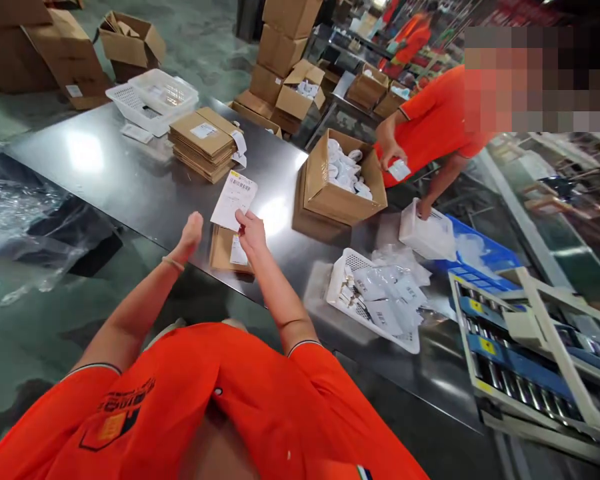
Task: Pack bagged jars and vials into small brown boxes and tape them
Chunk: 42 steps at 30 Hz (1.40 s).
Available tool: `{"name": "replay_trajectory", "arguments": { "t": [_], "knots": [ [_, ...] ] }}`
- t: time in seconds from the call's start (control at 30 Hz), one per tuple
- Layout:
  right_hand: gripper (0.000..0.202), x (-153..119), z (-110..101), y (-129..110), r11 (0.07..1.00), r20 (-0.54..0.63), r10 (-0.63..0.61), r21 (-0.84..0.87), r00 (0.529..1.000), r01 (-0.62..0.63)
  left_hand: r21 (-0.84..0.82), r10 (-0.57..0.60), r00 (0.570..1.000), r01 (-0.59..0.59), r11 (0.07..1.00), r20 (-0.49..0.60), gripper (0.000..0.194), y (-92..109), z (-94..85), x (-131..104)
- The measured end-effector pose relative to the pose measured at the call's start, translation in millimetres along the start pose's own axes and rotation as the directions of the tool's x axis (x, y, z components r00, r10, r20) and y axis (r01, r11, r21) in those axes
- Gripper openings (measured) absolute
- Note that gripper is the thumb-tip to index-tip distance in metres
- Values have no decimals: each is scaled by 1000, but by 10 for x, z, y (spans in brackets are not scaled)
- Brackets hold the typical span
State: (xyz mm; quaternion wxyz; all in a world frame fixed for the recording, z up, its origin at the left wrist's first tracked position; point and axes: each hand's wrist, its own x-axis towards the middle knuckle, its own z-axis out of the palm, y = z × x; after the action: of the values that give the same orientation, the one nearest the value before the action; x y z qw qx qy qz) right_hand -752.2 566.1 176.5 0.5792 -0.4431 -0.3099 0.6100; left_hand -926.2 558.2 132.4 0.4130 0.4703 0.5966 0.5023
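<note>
In my right hand (253,233) is a white paper sheet (234,199) with a barcode along its top, pinched at its lower right corner. Beneath the sheet, by the table's near edge, lies a flat brown cardboard piece (223,250) bearing a white label (239,251). My left hand (192,233) hovers left of the sheet, apart from it and holding nothing, its fingers stretched out. Beyond the sheet stands a stack of flattened cardboard boxes (203,143), with a printed label on top.
An open carton (340,207) of white round items stands right of my hands. Nearer is a white basket (335,277) with plastic-bagged items. White baskets (155,123) sit at the far left. A co-worker (435,120) handles a white bin (427,233) beside a roller conveyor (510,360).
</note>
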Motion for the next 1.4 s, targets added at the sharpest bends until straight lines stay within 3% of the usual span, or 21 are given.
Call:
{"name": "replay_trajectory", "arguments": {
  "t": [0.13,0.23,0.4,0.57,0.73,0.93,1.07,1.17,1.2,1.27,1.33,1.4],
  "knots": [
    [35,115,565,330,998,37,56,31,998,-57,-176,-2,990,27,984,138,53,173,-662,352],
    [34,282,956,459,996,130,76,40,989,-82,-213,-7,983,47,976,185,40,246,-1037,525],
    [38,924,1420,427,990,223,136,12,965,-142,-157,-14,986,41,987,165,29,162,-1413,920],
    [41,1641,1691,474,969,255,234,-135,938,-206,-46,-49,981,58,997,186,44,-5,-1783,1456],
    [41,2106,1809,593,938,310,265,-301,913,-170,-8,-128,960,134,991,250,52,-21,-1957,1958],
    [51,2520,1683,471,907,216,162,-417,963,-59,9,-147,923,154,988,355,47,39,-1836,2707],
    [38,2766,1625,469,907,29,33,-422,999,-18,79,-116,865,88,993,488,38,73,-1636,3319],
    [35,3011,1670,494,906,-206,-83,-424,975,-12,165,-107,823,16,986,557,24,159,-1489,3891],
    [34,3109,1676,482,907,-269,-119,-422,956,-6,191,-106,827,-2,982,552,20,199,-1477,4129],
    [37,3303,1631,415,909,-384,-181,-417,905,4,231,-96,875,-19,973,475,18,288,-1560,4697],
    [42,3453,1503,322,908,-502,-240,-419,831,9,271,-76,942,-17,963,327,22,377,-1788,5373],
    [43,3519,1337,270,905,-595,-285,-424,751,7,302,-49,978,-14,953,202,26,464,-2081,6083]
  ]
}}
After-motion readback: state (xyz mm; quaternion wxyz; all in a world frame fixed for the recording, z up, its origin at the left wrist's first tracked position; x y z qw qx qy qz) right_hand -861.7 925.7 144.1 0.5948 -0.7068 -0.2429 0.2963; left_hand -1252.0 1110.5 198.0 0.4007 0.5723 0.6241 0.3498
